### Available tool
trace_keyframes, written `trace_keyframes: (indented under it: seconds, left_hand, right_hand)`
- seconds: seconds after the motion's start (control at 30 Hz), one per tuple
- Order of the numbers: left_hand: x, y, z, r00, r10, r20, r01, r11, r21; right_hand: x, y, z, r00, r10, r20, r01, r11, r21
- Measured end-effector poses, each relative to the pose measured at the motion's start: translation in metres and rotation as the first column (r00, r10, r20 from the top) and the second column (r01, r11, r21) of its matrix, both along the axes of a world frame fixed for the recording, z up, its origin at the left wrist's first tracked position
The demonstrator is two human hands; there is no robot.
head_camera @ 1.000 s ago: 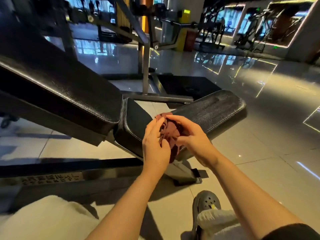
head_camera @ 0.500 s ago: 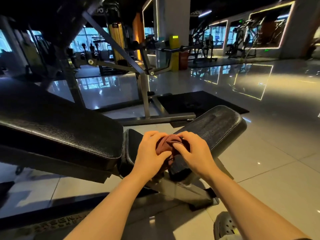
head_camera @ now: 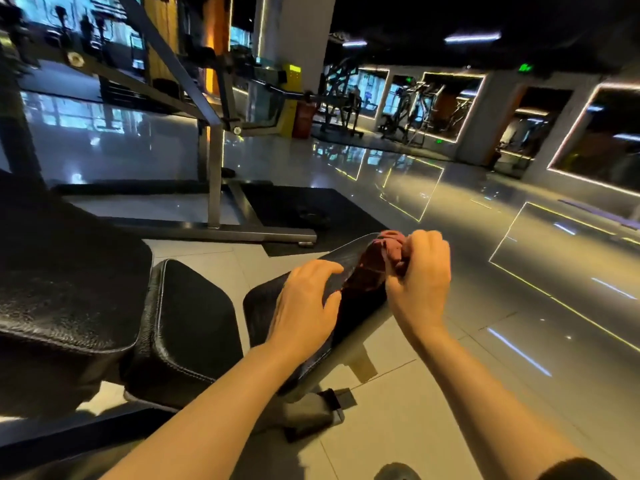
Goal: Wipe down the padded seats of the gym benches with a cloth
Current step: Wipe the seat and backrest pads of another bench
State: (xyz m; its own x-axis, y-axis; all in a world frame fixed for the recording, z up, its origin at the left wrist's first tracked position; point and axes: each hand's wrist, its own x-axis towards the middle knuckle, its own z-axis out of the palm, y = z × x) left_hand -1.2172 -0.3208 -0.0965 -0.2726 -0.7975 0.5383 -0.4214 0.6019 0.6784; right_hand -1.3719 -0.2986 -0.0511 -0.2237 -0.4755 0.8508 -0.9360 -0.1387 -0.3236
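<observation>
A black padded bench seat (head_camera: 194, 317) tilts up toward the right, with the long black backrest pad (head_camera: 65, 282) to its left. A dark red cloth (head_camera: 381, 261) lies bunched at the seat's far raised end. My right hand (head_camera: 419, 275) grips the cloth's top in curled fingers. My left hand (head_camera: 308, 303) rests on the seat just left of the cloth, fingers relaxed and touching the pad near the cloth's edge. Part of the seat is hidden under my hands.
A grey steel machine frame (head_camera: 214, 174) stands behind the bench on a black floor mat (head_camera: 311, 209). The glossy tiled floor (head_camera: 485, 237) stretches right. More gym machines (head_camera: 405, 109) stand far back. A shoe tip (head_camera: 398, 472) shows at the bottom.
Both hands have moved with the cloth from the middle of the seat to its far raised end. The left hand let go of the cloth; the right hand still grips it.
</observation>
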Motion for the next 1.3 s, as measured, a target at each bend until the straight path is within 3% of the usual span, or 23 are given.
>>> trace_keyframes:
  seconds: [0.03,0.07,0.1,0.17,0.3,0.47,0.57,0.9,1.0,1.23,1.3]
  left_hand:
    - [-0.004,-0.003,0.0,1.0,-0.009,0.001,0.009,1.0,0.015]
    - [-0.007,-0.006,-0.001,1.0,-0.016,0.006,0.016,0.999,0.033]
    - [-0.01,-0.009,-0.003,1.0,-0.022,0.018,0.021,0.998,0.055]
    - [-0.015,-0.015,-0.007,0.995,-0.042,0.089,0.034,0.995,0.091]
    - [-0.021,-0.025,-0.014,0.974,-0.098,0.205,0.08,0.992,0.096]
    - [-0.029,-0.034,-0.019,0.961,-0.118,0.25,0.094,0.99,0.108]
    - [-0.03,-0.045,-0.023,0.96,-0.115,0.256,0.09,0.99,0.108]
    - [-0.014,-0.077,-0.046,0.916,-0.148,0.373,0.085,0.98,0.18]
    - [-0.01,-0.077,-0.048,0.91,-0.152,0.386,0.091,0.981,0.171]
    - [-0.011,-0.07,-0.046,0.914,-0.138,0.382,0.071,0.981,0.183]
    - [-0.011,-0.069,-0.047,0.915,-0.138,0.379,0.072,0.981,0.182]
  right_hand:
    - [-0.008,-0.009,0.004,0.994,-0.061,-0.089,0.057,0.997,-0.042]
    - [-0.015,-0.016,0.004,0.98,-0.096,-0.172,0.1,0.995,0.013]
    - [-0.022,-0.022,-0.002,0.957,-0.092,-0.274,0.141,0.976,0.165]
    - [-0.026,-0.024,-0.019,0.9,-0.007,-0.435,0.239,0.844,0.481]
    - [-0.017,-0.029,-0.028,0.831,0.04,-0.555,0.266,0.847,0.459]
    - [-0.017,-0.048,-0.03,0.843,0.141,-0.519,0.274,0.717,0.641]
    - [-0.026,-0.052,-0.027,0.843,0.147,-0.518,0.252,0.744,0.619]
    - [-0.037,-0.105,-0.026,0.853,-0.08,-0.516,0.341,0.834,0.433]
    - [-0.036,-0.109,-0.025,0.866,-0.09,-0.493,0.345,0.82,0.456]
    - [-0.02,-0.076,-0.034,0.838,0.229,-0.495,0.204,0.71,0.674]
    - [-0.031,-0.072,-0.027,0.83,0.235,-0.505,0.197,0.725,0.66]
